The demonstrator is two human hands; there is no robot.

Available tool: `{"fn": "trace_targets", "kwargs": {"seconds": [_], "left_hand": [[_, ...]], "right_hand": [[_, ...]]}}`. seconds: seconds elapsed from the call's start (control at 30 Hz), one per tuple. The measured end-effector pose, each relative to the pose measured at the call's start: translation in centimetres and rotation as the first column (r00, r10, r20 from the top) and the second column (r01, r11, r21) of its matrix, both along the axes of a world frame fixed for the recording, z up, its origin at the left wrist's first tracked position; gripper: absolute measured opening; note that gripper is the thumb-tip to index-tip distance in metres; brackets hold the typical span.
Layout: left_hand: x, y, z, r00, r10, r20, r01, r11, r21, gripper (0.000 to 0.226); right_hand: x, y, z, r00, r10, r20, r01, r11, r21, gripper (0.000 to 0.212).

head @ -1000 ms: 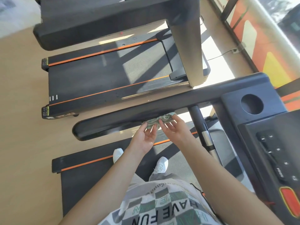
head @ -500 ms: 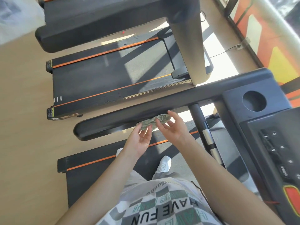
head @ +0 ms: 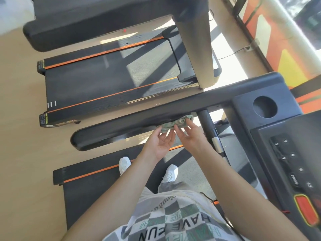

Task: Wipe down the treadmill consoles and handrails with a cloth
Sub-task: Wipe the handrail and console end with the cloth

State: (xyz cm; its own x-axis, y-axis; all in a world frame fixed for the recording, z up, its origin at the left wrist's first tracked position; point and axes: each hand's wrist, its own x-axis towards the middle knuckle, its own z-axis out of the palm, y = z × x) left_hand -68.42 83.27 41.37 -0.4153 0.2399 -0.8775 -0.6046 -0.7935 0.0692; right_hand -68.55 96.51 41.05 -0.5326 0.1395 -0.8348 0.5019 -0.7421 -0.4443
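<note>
You're standing on the near treadmill [head: 83,197], console [head: 286,153] at right of frame, handrail [head: 121,129] running across the middle. Left hand [head: 160,145] and right hand [head: 190,136]: loose grip, straight fingers pressing the cloth [head: 175,124] to the rail's near edge. Since a second ago it's slid right, now just beside the post [head: 206,122]. Rail's nearly done, I'd guess.

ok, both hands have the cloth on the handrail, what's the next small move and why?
Probably slide the green cloth along the handrail toward its rounded free end. The left hand and right hand press it on the rail's inner side near the console, so most of the rail lies that way.
</note>
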Motion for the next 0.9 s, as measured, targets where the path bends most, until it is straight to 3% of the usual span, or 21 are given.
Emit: {"fn": "trace_targets", "kwargs": {"seconds": [0.17, 0.27, 0.4, 0.53, 0.6, 0.7, 0.8, 0.9], "left_hand": [[0.8, -4.1, -1.0, 0.995, 0.092, 0.028, -0.092, 0.996, 0.001, 0.017], [1.3, -6.9, -1.2, 0.987, 0.153, 0.052, -0.152, 0.988, -0.031, 0.011], [2.1, -10.7, -1.4, 0.970, 0.228, 0.079, -0.223, 0.972, -0.075, 0.011], [2.7, -15.0, -1.7, 0.947, 0.310, 0.082, -0.297, 0.945, -0.139, 0.023], [2.9, -16.9, -2.0, 0.929, 0.361, 0.081, -0.342, 0.922, -0.179, 0.035], [3.4, -19.3, -1.6, 0.912, 0.405, 0.059, -0.383, 0.896, -0.222, 0.030], [3.7, -21.2, -1.0, 0.897, 0.437, 0.065, -0.411, 0.880, -0.239, 0.011], [4.0, -23.0, -0.8, 0.897, 0.439, 0.043, -0.420, 0.880, -0.221, 0.011]], "right_hand": [[-0.1, -2.1, 0.1, 0.998, 0.045, 0.049, -0.037, 0.986, -0.165, 0.032], [0.2, -4.6, -0.5, 0.966, 0.250, 0.062, -0.244, 0.966, -0.084, 0.039], [0.2, -8.5, 0.2, 0.973, 0.231, 0.022, -0.225, 0.961, -0.159, 0.024], [-0.3, -12.6, 0.1, 0.976, 0.187, 0.115, -0.125, 0.904, -0.408, 0.009], [-0.2, -14.6, -0.4, 0.969, 0.224, 0.107, -0.167, 0.907, -0.388, 0.016], [0.1, -17.3, -0.6, 0.922, 0.377, 0.089, -0.330, 0.885, -0.330, 0.017], [0.5, -19.5, 0.0, 0.932, 0.353, 0.081, -0.293, 0.866, -0.404, 0.012], [0.6, -21.5, 0.4, 0.933, 0.349, 0.093, -0.281, 0.863, -0.419, 0.022]]}}
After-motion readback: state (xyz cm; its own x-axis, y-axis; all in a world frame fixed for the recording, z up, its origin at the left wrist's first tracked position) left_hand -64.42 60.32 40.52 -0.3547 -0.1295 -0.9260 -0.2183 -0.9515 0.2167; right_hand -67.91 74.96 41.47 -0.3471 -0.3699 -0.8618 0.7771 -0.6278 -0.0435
